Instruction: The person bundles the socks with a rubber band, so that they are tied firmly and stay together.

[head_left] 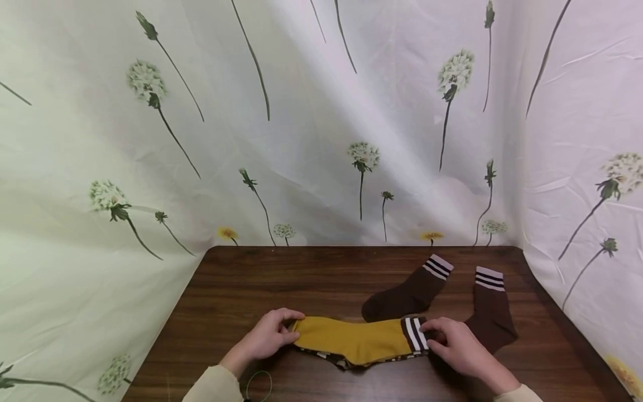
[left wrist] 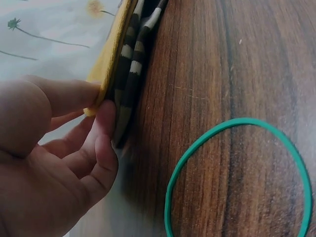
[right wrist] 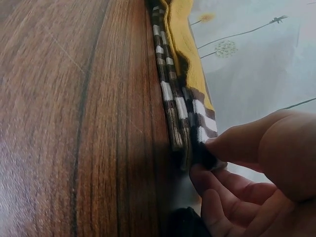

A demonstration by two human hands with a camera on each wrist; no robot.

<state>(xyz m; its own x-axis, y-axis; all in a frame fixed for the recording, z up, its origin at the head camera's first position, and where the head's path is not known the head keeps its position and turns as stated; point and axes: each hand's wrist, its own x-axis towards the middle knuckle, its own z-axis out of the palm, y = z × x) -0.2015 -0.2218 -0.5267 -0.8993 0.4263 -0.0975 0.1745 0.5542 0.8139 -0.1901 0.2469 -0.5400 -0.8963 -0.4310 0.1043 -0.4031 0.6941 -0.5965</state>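
A mustard-yellow sock with a dark cuff striped in white lies stretched sideways between the two hands. Beneath it shows the edge of a dark patterned sock with pale patches. My left hand pinches the yellow sock's toe end between thumb and fingers; in the left wrist view the patterned layers hang beside the fingertips. My right hand pinches the striped cuff at the other end, thumb on top and fingers underneath.
Two dark brown socks, one angled and one upright, lie behind and right of the yellow sock on the wooden table. A green loop is near the left wrist. Dandelion-print cloth surrounds the table.
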